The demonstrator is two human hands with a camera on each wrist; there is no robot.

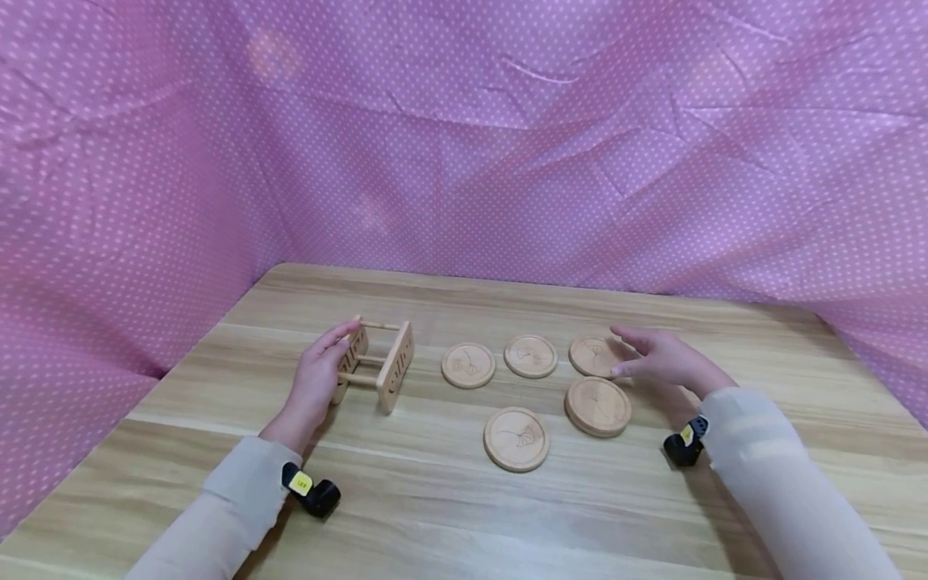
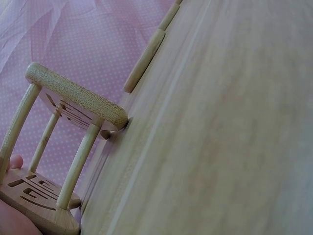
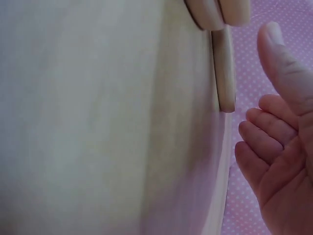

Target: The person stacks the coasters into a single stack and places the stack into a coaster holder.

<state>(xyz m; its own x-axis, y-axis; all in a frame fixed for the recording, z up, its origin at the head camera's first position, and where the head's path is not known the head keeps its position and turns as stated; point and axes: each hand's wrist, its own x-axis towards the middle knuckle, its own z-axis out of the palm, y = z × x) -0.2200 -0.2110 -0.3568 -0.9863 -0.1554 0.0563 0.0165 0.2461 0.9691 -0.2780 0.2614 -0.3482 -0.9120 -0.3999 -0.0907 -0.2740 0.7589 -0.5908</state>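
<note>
My left hand (image 1: 316, 379) grips the left end panel of a wooden coaster holder (image 1: 397, 366), two cut-out panels joined by round dowels. In the left wrist view, a fingertip (image 2: 16, 161) shows past the holder's lower panel (image 2: 36, 193). My right hand (image 1: 663, 360) is held with thumb and fingers apart beside the back right round wooden coaster (image 1: 590, 356), overlapping its right edge in the head view. The right wrist view shows its thumb (image 3: 288, 66) extended, with nothing in the palm. Just in front of that coaster lies a stack of coasters (image 1: 598, 405).
Two more engraved coasters lie in the back row, one at left (image 1: 468, 365) and one in the middle (image 1: 531, 356). Another coaster (image 1: 516, 439) is nearer the front. Everything stands on a wood-grain table (image 1: 406, 499), with a pink dotted cloth (image 1: 464, 161) hanging behind it.
</note>
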